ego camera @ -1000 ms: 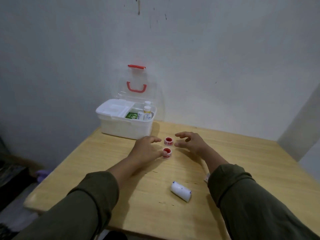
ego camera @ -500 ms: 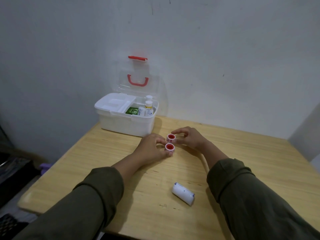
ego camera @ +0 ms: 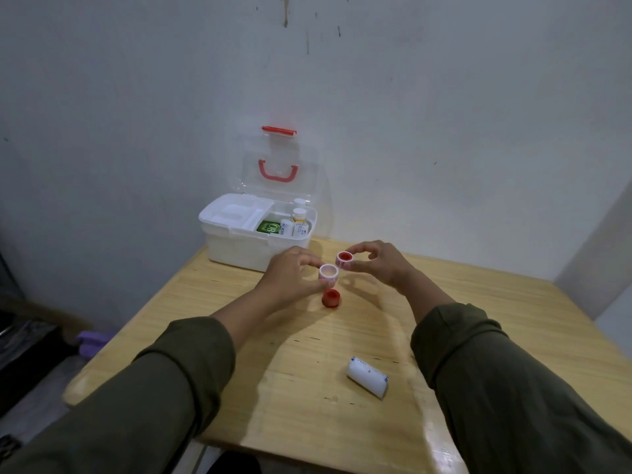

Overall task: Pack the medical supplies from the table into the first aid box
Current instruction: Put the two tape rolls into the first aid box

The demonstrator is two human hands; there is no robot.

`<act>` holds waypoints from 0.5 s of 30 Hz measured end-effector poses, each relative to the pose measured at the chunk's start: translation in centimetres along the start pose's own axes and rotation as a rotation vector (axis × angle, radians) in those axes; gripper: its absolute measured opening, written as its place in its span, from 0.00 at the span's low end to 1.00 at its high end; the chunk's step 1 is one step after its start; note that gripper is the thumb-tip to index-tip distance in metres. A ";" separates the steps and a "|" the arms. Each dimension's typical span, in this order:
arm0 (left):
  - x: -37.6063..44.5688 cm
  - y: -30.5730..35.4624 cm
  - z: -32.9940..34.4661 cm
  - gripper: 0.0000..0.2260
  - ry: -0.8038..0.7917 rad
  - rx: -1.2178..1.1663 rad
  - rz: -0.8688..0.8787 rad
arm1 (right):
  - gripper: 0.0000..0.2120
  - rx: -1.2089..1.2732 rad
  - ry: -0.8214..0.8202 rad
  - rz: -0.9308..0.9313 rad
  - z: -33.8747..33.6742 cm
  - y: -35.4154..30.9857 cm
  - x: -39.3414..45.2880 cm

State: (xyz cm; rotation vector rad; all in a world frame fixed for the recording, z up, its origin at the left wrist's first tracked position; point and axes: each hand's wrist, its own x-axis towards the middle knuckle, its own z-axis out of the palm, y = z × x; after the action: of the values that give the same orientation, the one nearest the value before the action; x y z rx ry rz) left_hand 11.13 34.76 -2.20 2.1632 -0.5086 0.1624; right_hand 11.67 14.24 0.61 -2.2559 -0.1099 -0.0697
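My left hand (ego camera: 290, 275) holds a small white tape roll (ego camera: 328, 271) lifted off the table; its red core (ego camera: 331, 298) lies on the wood just below it. My right hand (ego camera: 379, 265) pinches a second tape roll (ego camera: 344, 259) with its red core still inside, also raised. The white first aid box (ego camera: 239, 248) stands at the table's back edge with its clear lid (ego camera: 278, 165) up; a green packet and small bottles sit inside. A white bandage roll (ego camera: 367, 377) lies on its side near the front.
The wooden table (ego camera: 496, 302) stands in a corner against a grey wall. A white tray insert (ego camera: 236, 213) covers the box's left half. Dark clutter and a purple item (ego camera: 92, 340) lie on the floor to the left.
Both hands closed on the two tape rolls and lifted them. The red core has dropped out of the left roll onto the table.
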 end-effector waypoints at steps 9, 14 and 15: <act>-0.8 0.7 0.0 0.18 -0.027 0.018 -0.024 | 0.11 0.007 0.042 -0.011 -0.5 -1.9 -1.2; -0.9 0.3 1.6 0.20 -0.058 -0.055 -0.113 | 0.09 0.022 0.045 0.042 -0.4 -0.3 -1.6; -0.8 0.3 1.9 0.20 -0.067 -0.046 -0.112 | 0.09 0.019 0.050 0.049 -0.4 -0.1 -1.6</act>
State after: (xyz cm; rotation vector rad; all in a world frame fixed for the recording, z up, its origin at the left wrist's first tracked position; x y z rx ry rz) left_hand 10.19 33.37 -3.34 2.1518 -0.4237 0.0165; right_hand 10.08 13.89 0.81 -2.2354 -0.0282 -0.0989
